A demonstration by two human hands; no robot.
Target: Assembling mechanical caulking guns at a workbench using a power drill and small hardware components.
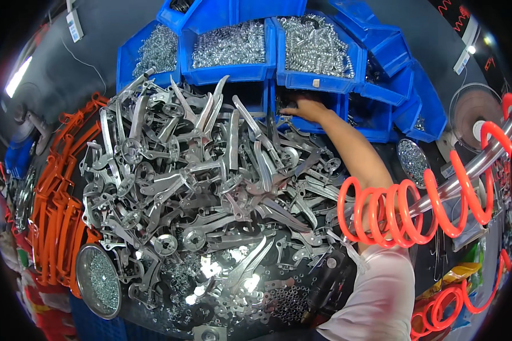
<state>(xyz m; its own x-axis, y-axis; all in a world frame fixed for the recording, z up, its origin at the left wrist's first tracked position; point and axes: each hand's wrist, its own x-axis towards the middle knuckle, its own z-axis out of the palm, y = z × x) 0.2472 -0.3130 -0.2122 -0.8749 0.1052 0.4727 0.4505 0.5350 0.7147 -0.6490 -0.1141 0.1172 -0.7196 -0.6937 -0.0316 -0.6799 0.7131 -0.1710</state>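
My right hand [307,108] reaches over the far side of the heap into a lower blue bin [337,103]. Its fingertips go into the bin's dark opening, so whether they grip anything cannot be made out. Just in front of that hand lies a large heap of bare metal lever handles and cast brackets [210,170]. My right arm, in a white sleeve [378,290], passes behind a red coiled air hose [404,213]. My left hand is out of view.
Upper blue bins hold metal springs [316,48]. Orange metal parts [57,210] stand stacked on the left. One round dish [99,281] of small pieces sits at lower left, another dish [412,162] at right. Nuts [290,301] and a dark power tool [330,278] lie nearby.
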